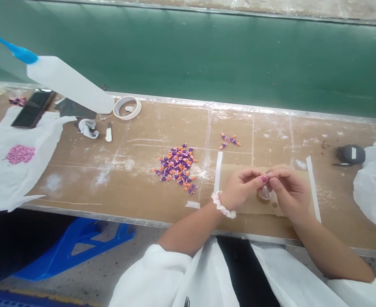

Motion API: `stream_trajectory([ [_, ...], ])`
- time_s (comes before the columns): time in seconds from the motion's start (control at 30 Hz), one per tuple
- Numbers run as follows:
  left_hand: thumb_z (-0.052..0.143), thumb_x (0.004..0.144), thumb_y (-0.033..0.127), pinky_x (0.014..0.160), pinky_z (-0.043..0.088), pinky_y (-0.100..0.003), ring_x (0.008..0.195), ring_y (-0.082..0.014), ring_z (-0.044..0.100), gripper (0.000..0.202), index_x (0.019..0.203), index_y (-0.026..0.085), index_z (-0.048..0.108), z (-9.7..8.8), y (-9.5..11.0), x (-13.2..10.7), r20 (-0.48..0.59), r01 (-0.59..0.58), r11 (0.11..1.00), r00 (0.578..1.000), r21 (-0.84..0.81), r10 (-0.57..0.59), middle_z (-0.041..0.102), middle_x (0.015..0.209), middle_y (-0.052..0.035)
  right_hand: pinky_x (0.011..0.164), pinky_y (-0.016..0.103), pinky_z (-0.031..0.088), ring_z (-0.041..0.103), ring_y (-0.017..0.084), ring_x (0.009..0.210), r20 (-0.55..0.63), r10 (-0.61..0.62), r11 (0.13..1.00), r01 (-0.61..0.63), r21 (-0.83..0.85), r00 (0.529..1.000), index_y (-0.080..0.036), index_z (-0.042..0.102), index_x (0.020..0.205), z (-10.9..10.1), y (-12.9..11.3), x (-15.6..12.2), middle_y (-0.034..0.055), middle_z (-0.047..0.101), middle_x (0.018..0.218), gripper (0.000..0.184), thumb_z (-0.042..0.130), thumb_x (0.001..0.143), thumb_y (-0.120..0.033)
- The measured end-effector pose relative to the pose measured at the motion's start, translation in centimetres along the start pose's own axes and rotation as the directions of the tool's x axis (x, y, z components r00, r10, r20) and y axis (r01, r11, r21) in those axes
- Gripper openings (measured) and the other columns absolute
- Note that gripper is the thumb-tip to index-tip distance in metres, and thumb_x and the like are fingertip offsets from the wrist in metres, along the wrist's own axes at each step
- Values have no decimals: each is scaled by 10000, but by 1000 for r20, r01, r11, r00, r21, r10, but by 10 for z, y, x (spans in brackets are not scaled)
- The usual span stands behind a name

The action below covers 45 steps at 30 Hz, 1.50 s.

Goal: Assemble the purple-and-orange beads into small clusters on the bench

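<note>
My left hand (243, 187) and my right hand (287, 189) meet over a cardboard sheet (239, 170) on the bench, fingertips pinched together on something too small to name. A small clear round thing (266, 194) lies just under the fingers. A white scrunchie (221, 205) circles my left wrist. To the left of my hands lies a heap of small purple and orange pieces (177, 165). A few more of those pieces (229, 140) sit farther back.
A white squeeze bottle with a blue nozzle (68, 83) leans at the back left beside a tape roll (127, 107). A phone (33, 108) rests on a white bag (12, 170) with pink pieces. A dark round object (350, 154) and another white bag (375, 187) are right.
</note>
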<state>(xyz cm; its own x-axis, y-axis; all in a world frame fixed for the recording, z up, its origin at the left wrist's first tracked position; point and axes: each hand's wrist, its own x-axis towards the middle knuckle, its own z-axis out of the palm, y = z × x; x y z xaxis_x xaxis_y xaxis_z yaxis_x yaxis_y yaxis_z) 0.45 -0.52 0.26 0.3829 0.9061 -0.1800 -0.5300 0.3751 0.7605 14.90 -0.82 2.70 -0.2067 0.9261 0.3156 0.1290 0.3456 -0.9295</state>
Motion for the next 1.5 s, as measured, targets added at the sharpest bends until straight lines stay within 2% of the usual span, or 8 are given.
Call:
stream_trajectory([
  [0.13,745,728,434,596,467,-221,582,-69,550,319,741,138,626,3,-2,-2,-44,9,1000,999,-14,-10,609,662,9,548,250,518,620,124,690,-18,43,999,-44,-14,999,-227,656,900,-2,1,-3,7,599,814,127,626,834,-124],
  [0.37,680,815,360,616,500,-235,637,-98,622,211,782,163,613,7,4,-10,-15,-57,995,998,86,58,666,693,-8,483,244,446,523,97,577,30,112,992,-114,52,993,-212,591,840,-3,-8,-4,-10,532,744,100,548,888,-136],
  [0.5,673,817,332,646,502,-245,670,-110,626,171,775,166,668,6,12,-13,-38,-121,953,990,278,136,675,722,-18,552,261,461,557,121,676,25,-66,978,70,-198,997,-224,600,906,-7,-7,-8,3,555,777,172,582,846,-64],
  [0.63,660,827,294,662,491,-235,705,-116,620,155,737,170,688,5,18,-13,-12,-175,875,979,451,202,686,734,-27,571,288,463,563,143,694,70,-287,830,285,-479,955,-250,606,994,-12,-6,-9,15,582,799,280,613,814,-36],
  [0.87,652,830,287,682,497,-240,703,-116,624,132,770,177,692,0,20,-11,76,-220,829,974,514,212,697,749,-28,590,314,482,568,160,696,157,-392,695,404,-595,906,-243,598,1051,-14,-9,-8,31,602,791,356,629,788,-5],
  [1.2,616,852,398,656,514,-256,675,-115,620,250,744,172,628,4,17,-12,83,-150,934,988,325,130,659,714,-31,546,276,487,589,139,699,41,-322,812,298,-503,946,-233,599,1001,-9,-19,-9,29,602,815,313,668,780,-22],
  [1.37,580,884,341,697,505,-246,713,-109,613,204,783,172,634,2,12,-10,137,-263,864,965,429,225,657,769,-32,507,262,467,571,120,658,53,-311,823,297,-484,949,-223,576,944,-7,-20,-8,22,576,804,313,633,761,25],
  [1.5,598,877,255,705,496,-211,732,-92,604,123,800,164,626,1,8,-8,204,-413,771,910,484,360,651,754,-11,504,259,455,556,115,648,51,-308,833,295,-468,950,-222,554,906,-8,-17,-8,9,548,778,295,602,760,29],
])
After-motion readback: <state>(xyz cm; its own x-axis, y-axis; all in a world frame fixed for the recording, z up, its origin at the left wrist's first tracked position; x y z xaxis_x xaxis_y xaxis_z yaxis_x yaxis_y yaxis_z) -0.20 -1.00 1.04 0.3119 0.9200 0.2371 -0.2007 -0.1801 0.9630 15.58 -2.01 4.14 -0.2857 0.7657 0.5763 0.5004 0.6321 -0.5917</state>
